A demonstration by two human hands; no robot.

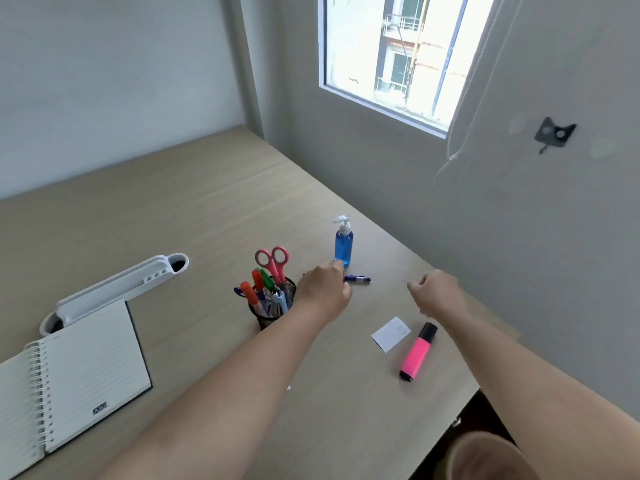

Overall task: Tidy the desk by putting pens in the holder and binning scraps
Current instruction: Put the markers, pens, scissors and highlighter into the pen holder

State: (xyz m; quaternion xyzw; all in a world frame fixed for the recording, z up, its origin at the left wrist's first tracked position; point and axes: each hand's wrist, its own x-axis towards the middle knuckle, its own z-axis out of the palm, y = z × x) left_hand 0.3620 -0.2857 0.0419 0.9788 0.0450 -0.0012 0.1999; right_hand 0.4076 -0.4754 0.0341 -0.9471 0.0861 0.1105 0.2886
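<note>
Near the middle of the frame, the left hand (323,289) is reaching over the wooden desk (194,216), its fingers curling down onto one end of a blue pen (358,279) that is lying flat on the desk just below a blue pump bottle (344,244); whether the fingers are actually pinching the pen or only touching it cannot be told, because the hand is covering that end. Right of centre, the right hand (437,293) is hovering above the desk with its fingers loosely curled inward and nothing showing inside them. Just left of the left hand, a black mesh holder (268,315) is standing upright, already carrying pink-handled scissors (273,263), red, orange and green markers, and a few other pens. Lower right of centre, a small white paper scrap (390,333) is lying flat on the desk, and just beside it, to the right, a pink highlighter (417,353) with a black cap is lying at a slant. Along the left edge of the frame, an open spiral notebook (86,372) is resting on the desk, with a white plastic organiser (117,289) lying just behind it. At the bottom right corner, the rim of a tan bin (485,455) is showing below the desk edge. Upper right of the frame, a window (391,53) is letting in daylight.
</note>
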